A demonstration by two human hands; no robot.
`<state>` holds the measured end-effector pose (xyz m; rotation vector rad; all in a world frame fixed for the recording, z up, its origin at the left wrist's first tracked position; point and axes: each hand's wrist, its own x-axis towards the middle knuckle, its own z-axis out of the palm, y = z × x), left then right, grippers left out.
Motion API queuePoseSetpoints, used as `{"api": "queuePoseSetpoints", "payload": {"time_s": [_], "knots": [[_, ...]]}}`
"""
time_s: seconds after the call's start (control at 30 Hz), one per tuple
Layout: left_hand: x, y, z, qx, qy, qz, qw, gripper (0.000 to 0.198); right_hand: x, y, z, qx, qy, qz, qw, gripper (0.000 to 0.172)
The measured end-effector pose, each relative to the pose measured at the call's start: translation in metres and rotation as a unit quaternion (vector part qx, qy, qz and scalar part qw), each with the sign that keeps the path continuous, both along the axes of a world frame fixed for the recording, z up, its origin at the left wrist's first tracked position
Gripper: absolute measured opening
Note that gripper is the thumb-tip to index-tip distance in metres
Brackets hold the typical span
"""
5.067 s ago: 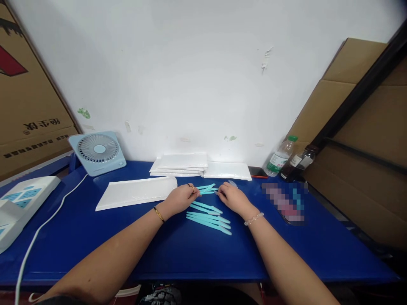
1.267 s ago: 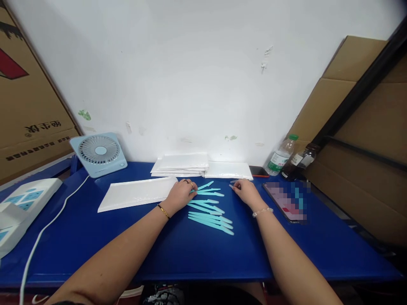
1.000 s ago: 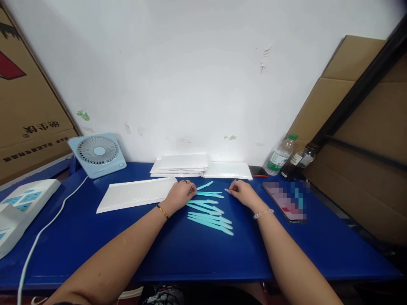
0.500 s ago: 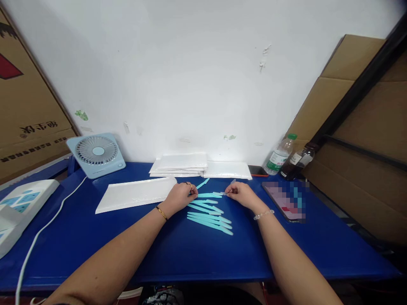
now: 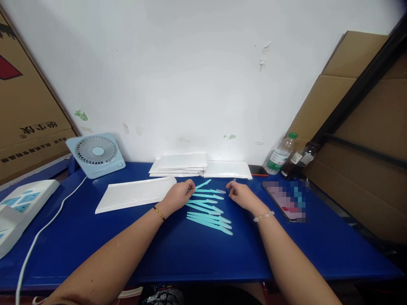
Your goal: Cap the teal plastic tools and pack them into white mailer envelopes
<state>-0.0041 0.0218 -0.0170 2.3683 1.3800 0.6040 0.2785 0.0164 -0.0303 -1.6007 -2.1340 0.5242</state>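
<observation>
Several turquoise eyebrow razors (image 5: pixel 208 220) with pale, see-through caps lie fanned in a column on the blue table. My left hand (image 5: pixel 180 195) is closed in a pinch at the handle end of an upper razor (image 5: pixel 210 191), whose capped tip points right. Another razor (image 5: pixel 203 184) slants up and away just beyond my left fingers. To the right of the tips, my right hand (image 5: pixel 241 194) hovers with thumb and index finger apart, holding nothing visible. A small clear piece (image 5: pixel 234 180) shows just behind its knuckles.
White padded envelopes (image 5: pixel 179 163) are stacked against the wall, and one white envelope (image 5: pixel 133 194) lies left of my hand. A blue fan (image 5: pixel 98 154) stands left. Two bottles (image 5: pixel 281 156), a dark phone (image 5: pixel 258 170) and a larger, partly blurred phone (image 5: pixel 282 201) are right.
My right hand has let go of the capped tip and drawn slightly away, its fingers parting. The left hand has shifted slightly up and left with the razor.
</observation>
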Motion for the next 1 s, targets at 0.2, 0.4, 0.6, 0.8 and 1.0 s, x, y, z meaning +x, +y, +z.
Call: {"api": "queuePoseSetpoints", "payload": {"time_s": [0.2,0.4,0.6,0.8,1.0], "knots": [[0.000,0.001,0.003,0.007,0.012,0.022,1.000,0.012,-0.015,0.003,-0.001,0.044,0.001,-0.004,0.999,0.014],[0.000,0.002,0.003,0.001,0.004,0.038,0.999,0.011,-0.018,0.007,-0.005,0.007,0.016,-0.030,0.999,0.004],[-0.001,0.005,-0.001,-0.017,-0.005,0.046,0.999,0.011,-0.013,0.001,0.004,-0.031,0.149,-0.007,0.988,0.010],[-0.001,0.006,-0.001,-0.027,-0.010,0.046,0.999,0.011,-0.015,0.000,0.006,-0.027,0.159,0.012,0.987,0.011],[0.002,0.004,-0.001,-0.016,-0.025,0.019,0.999,0.013,-0.024,-0.004,0.008,-0.037,0.167,0.044,0.984,0.011]]}}
